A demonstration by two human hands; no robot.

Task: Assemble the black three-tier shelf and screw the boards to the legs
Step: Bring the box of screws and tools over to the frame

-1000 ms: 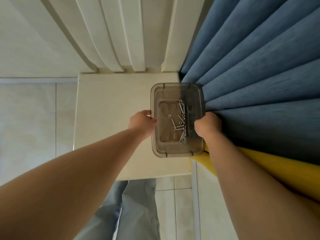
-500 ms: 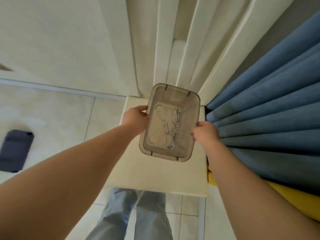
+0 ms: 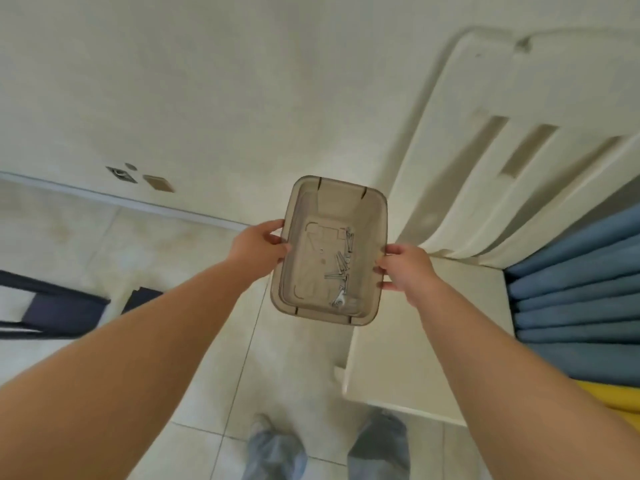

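— Between both sets of fingers: tray (image 3: 329, 251), lifted clear of the white chair (image 3: 426, 327), carried out over the floor (image 3: 214, 306). Sat on that seat a second ago.

— Grip?

— Left hand (image 3: 258, 249) curled round the left rim, thumb on top. Right hand (image 3: 405, 268) pinching the right rim, fingers (image 3: 389, 251) pressed on the wall. Both closed on it.

— Contents?

— Screws (image 3: 341, 268), loose, heaped toward the right-hand fingers. Roughly ten; too tangled and blurred for a true count. One tray, one heap.

— Shelf parts?

— Dark boards (image 3: 59, 306) on the floor, well off beyond the left-hand fingers. Two or three pieces, cut by the frame edge; cannot tell more.

— Meaning for the job?

— Hardware fetched, probably headed toward those boards. No screwing begun yet, judging by the loose parts. Worth keeping the tray level, or the screws slide and spill.
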